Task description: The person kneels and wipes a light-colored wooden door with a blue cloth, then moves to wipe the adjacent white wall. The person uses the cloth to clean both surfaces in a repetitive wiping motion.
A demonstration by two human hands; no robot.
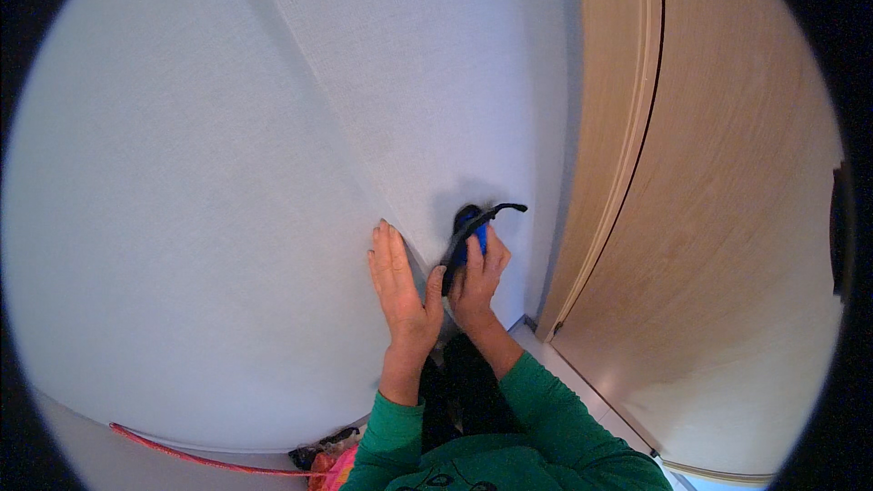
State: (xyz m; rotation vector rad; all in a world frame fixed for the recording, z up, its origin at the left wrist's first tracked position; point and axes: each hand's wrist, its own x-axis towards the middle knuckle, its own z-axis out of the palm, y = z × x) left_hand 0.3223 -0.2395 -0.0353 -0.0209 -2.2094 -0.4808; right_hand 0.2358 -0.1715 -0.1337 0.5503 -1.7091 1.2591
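Note:
My right hand (481,279) grips a blue and black hand-held object (470,235) with a curved black strap or strip sticking out to the upper right. Its exact kind is unclear, and my fingers cover part of it. It is up against or very near the textured white wall (477,116), just right of a vertical wall corner (327,95). On the other side of that corner, my left hand (402,293) lies flat on the left wall face (204,218), fingers stretched upward, thumb out toward the right hand. The left hand holds nothing.
A light wood door (723,218) and its wooden frame (614,82) stand to the right. At the lower left, a long red-pink stick (204,458) runs near the wall's foot toward a pink and orange item (337,470). Something black (324,447) lies beside it.

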